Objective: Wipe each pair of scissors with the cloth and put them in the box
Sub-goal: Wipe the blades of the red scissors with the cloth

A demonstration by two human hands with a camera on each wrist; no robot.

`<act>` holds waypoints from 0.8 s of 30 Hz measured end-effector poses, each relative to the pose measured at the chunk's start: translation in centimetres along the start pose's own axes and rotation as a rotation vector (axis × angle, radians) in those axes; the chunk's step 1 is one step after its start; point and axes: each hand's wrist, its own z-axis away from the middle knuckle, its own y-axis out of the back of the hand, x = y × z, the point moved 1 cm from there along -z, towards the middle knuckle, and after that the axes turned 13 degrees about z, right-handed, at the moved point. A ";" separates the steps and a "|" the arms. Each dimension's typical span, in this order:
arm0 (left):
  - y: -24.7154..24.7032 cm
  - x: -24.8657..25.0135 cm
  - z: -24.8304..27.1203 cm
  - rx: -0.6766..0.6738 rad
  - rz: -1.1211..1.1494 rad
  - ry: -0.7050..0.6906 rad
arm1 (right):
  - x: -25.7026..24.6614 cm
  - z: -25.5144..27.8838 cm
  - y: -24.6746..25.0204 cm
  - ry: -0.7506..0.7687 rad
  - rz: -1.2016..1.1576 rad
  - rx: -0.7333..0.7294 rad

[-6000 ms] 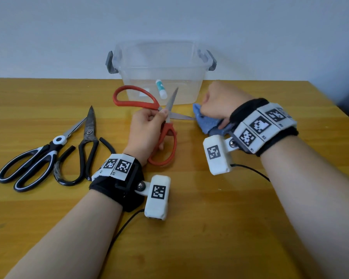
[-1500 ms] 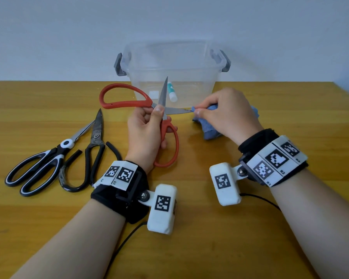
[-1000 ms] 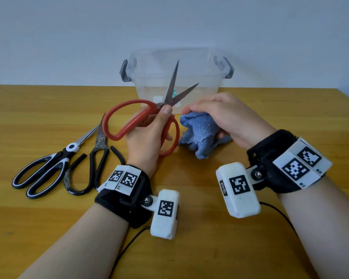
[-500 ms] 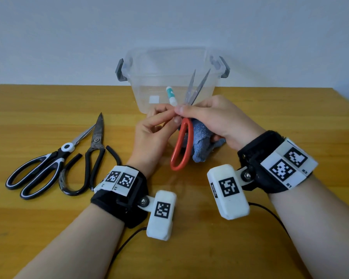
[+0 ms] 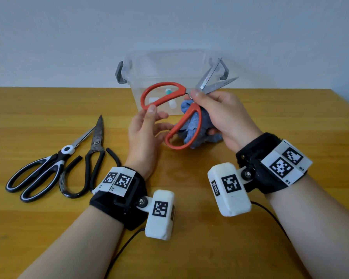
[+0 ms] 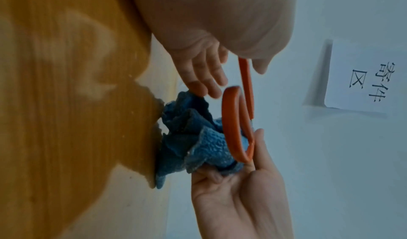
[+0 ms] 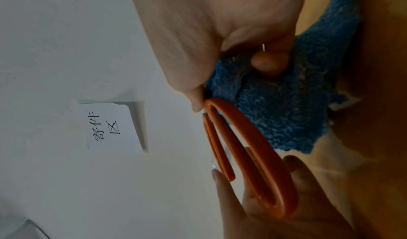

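A pale wall stands behind a wooden tabletop [image 5: 250, 228] that carries everything. In the head view, a clear plastic box [image 5: 169, 71] sits at the back with a small tube [image 5: 170, 98] showing through its wall. The right hand [image 5: 222, 115] pinches the red-handled scissors [image 5: 170, 95] at the pivot, thumb on top, blades parted and pointing up toward the box's right handle; the blue cloth [image 5: 191, 127] is bunched under that palm. The left hand [image 5: 144, 129] is mostly spread, its thumb tip touching the lower rim of the upper red loop. Two more pairs, the black-and-white scissors [image 5: 38, 176] and the black scissors [image 5: 91, 158], lie untouched on the left.

From the left wrist, the left fingers [image 6: 207, 79] are straight beside the red loop, the cloth hanging to the tabletop.

From the right wrist, a curled fingertip [image 7: 268, 63] presses into the cloth.

To finish well, I would close the blades first, then lower the pair handle-first into the box, keeping the cloth back.
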 end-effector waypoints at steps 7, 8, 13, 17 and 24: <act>-0.3 -0.1 0.6 -0.167 -0.196 -0.051 | 0.2 0.5 -0.6 0.073 0.164 -0.147; -0.3 -0.1 0.6 -0.177 -0.213 -0.074 | 0.3 0.5 -0.7 0.083 0.177 -0.149; -0.3 0.0 0.8 -0.151 -0.243 -0.129 | 0.6 0.5 -1.1 0.156 0.206 -0.185; -0.2 0.3 0.5 -0.012 -0.157 -0.120 | 0.4 0.7 -1.2 0.186 0.294 -0.178; -0.4 0.7 0.5 0.069 0.007 -0.038 | 0.3 -0.2 0.7 0.202 0.329 -0.019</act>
